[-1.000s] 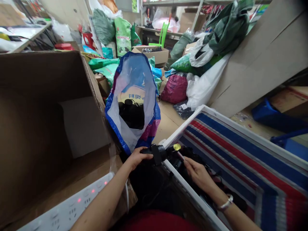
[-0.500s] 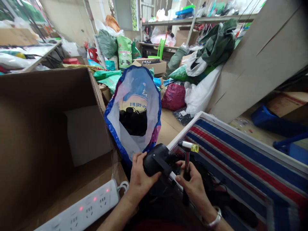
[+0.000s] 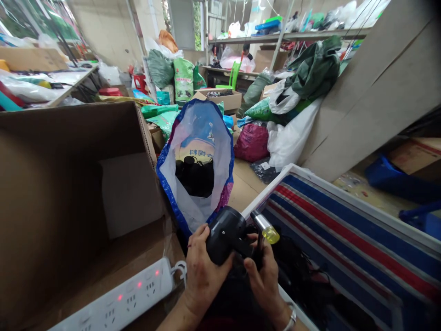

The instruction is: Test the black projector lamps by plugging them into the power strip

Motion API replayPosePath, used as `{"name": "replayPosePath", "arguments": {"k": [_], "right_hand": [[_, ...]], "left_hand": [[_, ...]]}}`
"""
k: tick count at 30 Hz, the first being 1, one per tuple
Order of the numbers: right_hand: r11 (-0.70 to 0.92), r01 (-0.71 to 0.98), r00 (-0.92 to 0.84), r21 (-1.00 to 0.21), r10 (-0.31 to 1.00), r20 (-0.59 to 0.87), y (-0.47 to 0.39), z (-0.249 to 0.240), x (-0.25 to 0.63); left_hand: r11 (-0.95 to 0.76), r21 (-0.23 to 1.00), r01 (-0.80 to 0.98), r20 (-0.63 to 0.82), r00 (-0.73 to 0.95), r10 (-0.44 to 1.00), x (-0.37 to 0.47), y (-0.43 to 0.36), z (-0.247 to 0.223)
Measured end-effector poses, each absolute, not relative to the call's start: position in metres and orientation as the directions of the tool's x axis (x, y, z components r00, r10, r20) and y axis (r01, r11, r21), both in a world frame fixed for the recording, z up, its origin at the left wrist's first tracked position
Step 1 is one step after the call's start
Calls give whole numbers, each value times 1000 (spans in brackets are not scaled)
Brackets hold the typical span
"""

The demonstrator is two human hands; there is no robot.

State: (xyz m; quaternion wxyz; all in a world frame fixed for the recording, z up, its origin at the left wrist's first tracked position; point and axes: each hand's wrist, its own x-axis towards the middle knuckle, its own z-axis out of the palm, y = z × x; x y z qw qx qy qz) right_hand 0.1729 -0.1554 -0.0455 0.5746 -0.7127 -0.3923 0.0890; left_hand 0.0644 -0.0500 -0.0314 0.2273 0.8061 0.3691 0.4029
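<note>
My left hand (image 3: 206,261) is wrapped around a black cylindrical housing (image 3: 224,233) with a small screw on its side and a side arm pointing toward my right hand. It looks like a spotlight, though I cannot be sure. In my right hand (image 3: 264,271) is a small mallet (image 3: 263,226) with a metal head and a yellow tip, held upright by its handle. The right fingers are also close to the end of the housing's arm; whether they grip it is hidden. Beyond my hands stands an open woven bag (image 3: 230,184) with black parts (image 3: 198,177) inside.
At left is a big open cardboard box (image 3: 69,124), with a white power strip (image 3: 127,299) in front, its red lights lit. A white-rimmed frame with striped cloth (image 3: 330,220) lies at right, black cords and parts on it. Filled sacks (image 3: 252,141) crowd the floor behind.
The mallet has tilted and its yellow tip has swung toward me. My right hand has moved left, closer to the housing. A white part beside the arm no longer shows.
</note>
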Motion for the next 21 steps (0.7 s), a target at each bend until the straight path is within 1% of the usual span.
{"name": "replayPosePath", "arguments": {"k": [5, 7, 9, 11, 13, 14, 16, 17, 19, 21], "right_hand": [[-37, 536, 626, -843, 688, 368, -153, -41, 178], [-36, 582, 601, -812, 692, 400, -152, -39, 181], [-44, 641, 580, -766, 681, 446, -149, -37, 187], [-64, 683, 577, -728, 659, 483, -143, -34, 195], [-87, 696, 589, -712, 638, 497, -135, -29, 205], [-98, 694, 596, -714, 636, 491, -130, -26, 210], [-125, 664, 611, -737, 659, 438, -123, -20, 220], [-144, 632, 615, -761, 690, 381, -120, -17, 225], [-180, 526, 598, -831, 773, 211, -117, -12, 231], [-201, 412, 537, -889, 842, 58, -117, -10, 235]], "left_hand": [[-598, 691, 406, 453, 401, 796, 65, -49, -31], [-547, 729, 412, 385, 414, 825, 65, -51, -30], [-428, 798, 424, 237, 432, 870, 66, -52, -25], [-251, 858, 449, 31, 442, 897, 67, -54, -16], [-83, 880, 467, -153, 446, 882, 68, -54, -6], [-19, 885, 465, -218, 451, 865, 67, -53, -1], [79, 898, 434, -304, 479, 824, 65, -51, 4], [117, 904, 412, -332, 501, 799, 63, -50, 4], [189, 911, 368, -375, 543, 751, 59, -47, 2], [255, 909, 329, -407, 577, 708, 55, -45, -2]]}}
